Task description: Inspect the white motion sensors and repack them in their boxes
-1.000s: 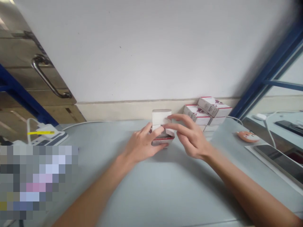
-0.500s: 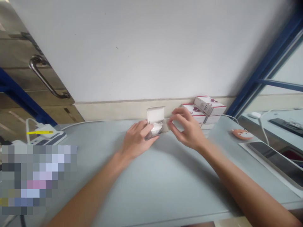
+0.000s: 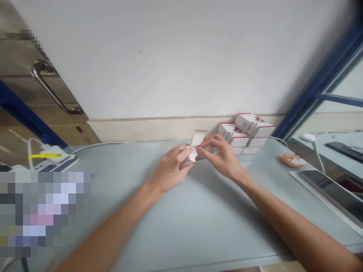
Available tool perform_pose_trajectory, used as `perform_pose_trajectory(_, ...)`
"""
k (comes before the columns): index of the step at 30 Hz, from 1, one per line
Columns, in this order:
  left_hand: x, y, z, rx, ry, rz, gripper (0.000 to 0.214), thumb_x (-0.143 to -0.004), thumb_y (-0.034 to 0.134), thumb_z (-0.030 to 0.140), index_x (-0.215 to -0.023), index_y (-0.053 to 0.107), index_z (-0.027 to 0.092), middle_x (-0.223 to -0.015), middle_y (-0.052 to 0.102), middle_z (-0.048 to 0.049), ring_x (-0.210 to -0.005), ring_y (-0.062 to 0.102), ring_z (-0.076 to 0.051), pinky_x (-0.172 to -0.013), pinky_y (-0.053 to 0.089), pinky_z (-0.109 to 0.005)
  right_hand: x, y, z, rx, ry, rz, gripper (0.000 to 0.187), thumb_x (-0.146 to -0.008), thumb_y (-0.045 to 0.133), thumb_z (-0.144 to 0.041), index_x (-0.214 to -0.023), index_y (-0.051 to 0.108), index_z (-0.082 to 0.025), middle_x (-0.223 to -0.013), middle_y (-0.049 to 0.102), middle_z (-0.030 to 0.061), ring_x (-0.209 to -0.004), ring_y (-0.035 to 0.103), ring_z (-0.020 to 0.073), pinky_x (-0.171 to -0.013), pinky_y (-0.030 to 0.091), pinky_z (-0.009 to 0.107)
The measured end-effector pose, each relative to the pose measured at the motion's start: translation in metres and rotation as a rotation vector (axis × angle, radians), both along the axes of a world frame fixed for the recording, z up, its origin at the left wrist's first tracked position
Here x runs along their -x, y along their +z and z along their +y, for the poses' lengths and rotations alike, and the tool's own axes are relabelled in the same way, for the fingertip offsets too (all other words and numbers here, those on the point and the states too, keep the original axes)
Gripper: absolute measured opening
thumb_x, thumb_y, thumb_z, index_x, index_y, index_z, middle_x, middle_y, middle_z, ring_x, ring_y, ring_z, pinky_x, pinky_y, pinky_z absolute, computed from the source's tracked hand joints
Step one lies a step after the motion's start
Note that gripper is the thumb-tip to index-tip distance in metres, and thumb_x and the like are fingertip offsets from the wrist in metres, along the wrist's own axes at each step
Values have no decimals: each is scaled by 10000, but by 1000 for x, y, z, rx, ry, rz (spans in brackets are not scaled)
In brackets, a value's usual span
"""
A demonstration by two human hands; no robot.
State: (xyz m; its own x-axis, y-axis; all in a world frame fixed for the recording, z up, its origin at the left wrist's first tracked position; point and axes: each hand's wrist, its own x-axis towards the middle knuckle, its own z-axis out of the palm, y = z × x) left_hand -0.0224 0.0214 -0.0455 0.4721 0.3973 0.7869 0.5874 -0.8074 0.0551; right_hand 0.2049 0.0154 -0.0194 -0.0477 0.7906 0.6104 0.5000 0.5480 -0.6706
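Both of my hands meet over a small white carton [image 3: 196, 152] on the grey table [image 3: 181, 219], near its far edge. My left hand [image 3: 170, 170] grips the carton's left side with its fingers curled round it. My right hand [image 3: 222, 156] pinches the carton's flaps from the right; one white flap [image 3: 199, 136] still stands up behind. What is inside the carton is hidden by my fingers. A pile of several matching white and red boxes [image 3: 246, 133] sits against the wall just behind my right hand.
A white charger with a yellow tag [image 3: 47, 155] and its cable lie at the table's left. An orange fox-shaped object [image 3: 293, 160] and a dark tablet [image 3: 331, 190] lie at the right. A blue metal frame [image 3: 317, 87] rises at the right, a door handle [image 3: 52, 92] at the left.
The carton stood open with a white item showing inside; now my right hand has come in onto its flaps and both hands have shifted slightly right.
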Motion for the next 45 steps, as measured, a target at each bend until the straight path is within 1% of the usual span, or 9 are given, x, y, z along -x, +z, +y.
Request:
perform_pose_trajectory(9, 14, 31, -6, 535, 91, 27, 833, -955, 718, 354, -1651, 272, 456, -1522, 630, -26, -1245, 709, -268, -967, 582, -355, -13, 10, 11, 171, 31, 534, 215, -888, 735, -406, -841, 603, -242, -845, 696, 0, -779, 654, 171, -737, 590, 328)
perform_pose_trajectory(15, 48, 56, 5, 816, 258, 199, 816, -968, 636, 428, -1688, 252, 448, -1329, 752, -44, -930, 782, -286, -803, 576, -370, -35, 25, 18, 76, -242, 809, 188, -810, 736, -318, -780, 563, -251, -726, 579, -22, -684, 583, 151, -511, 538, 237)
perform_pose_trajectory(19, 64, 57, 18, 627, 464, 204, 622, -958, 618, 427, -1572, 526, 394, -1471, 684, -39, -1261, 681, -350, -1052, 502, -446, -37, 22, 21, 225, -240, 890, 154, -798, 691, -301, -758, 556, -239, -675, 517, -46, -617, 536, 118, -494, 500, 202)
perform_pose_trajectory(24, 70, 46, 30, 473, 612, 197, 465, -987, 494, 271, -1397, 707, 221, -1448, 668, -160, -1350, 581, -390, -1174, 382, -564, -23, 13, 17, 395, -130, 938, 142, -796, 696, -308, -784, 580, -228, -662, 499, -53, -597, 527, 116, -481, 473, 203)
perform_pose_trajectory(28, 33, 35, 15, 494, 331, -139, 339, -1001, 498, 282, -1211, 755, 212, -1376, 676, -159, -1381, 538, -363, -1223, 330, -570, -14, 10, 13, 474, -33, 928, 90, -827, 654, -304, -833, 643, -214, -743, 568, -23, -656, 567, 128, -531, 522, 225)
perform_pose_trajectory(32, -26, 27, -24, 1287, -282, -770, 512, -1045, 433, 597, -1313, 613, 200, -1238, 715, -166, -1016, 731, -305, -907, 579, -493, -9, 6, 11, 498, -93, 844, 147, -859, 643, -359, -941, 659, -238, -831, 621, 2, -753, 617, 176, -556, 535, 261)
perform_pose_trajectory(34, -44, 24, -38, 1484, -454, -967, 456, -995, 607, 562, -1258, 614, 190, -1211, 717, -154, -985, 742, -284, -886, 590, -457, -8, 6, 11, 442, -168, 745, 178, -879, 636, -409, -963, 659, -254, -853, 617, 1, -756, 599, 179, -559, 517, 263)
perform_pose_trajectory(38, -47, 20, -43, 1573, -492, -1235, 217, -893, 795, 282, -1034, 687, 159, -1068, 734, -95, -873, 714, -186, -861, 585, -346, -10, 12, 5, 309, -28, 486, 304, -920, 625, -540, -1035, 703, -270, -1028, 675, 21, -822, 607, 187, -615, 524, 285)
perform_pose_trajectory(45, -43, 12, -35, 1749, -523, -1346, 178, -964, 716, 267, -1095, 728, 146, -1072, 765, -109, -843, 737, -196, -869, 620, -354, -8, 19, -4, 206, 37, 317, 256, -896, 737, -465, -955, 751, -216, -931, 726, 45, -810, 627, 186, -689, 488, 312)
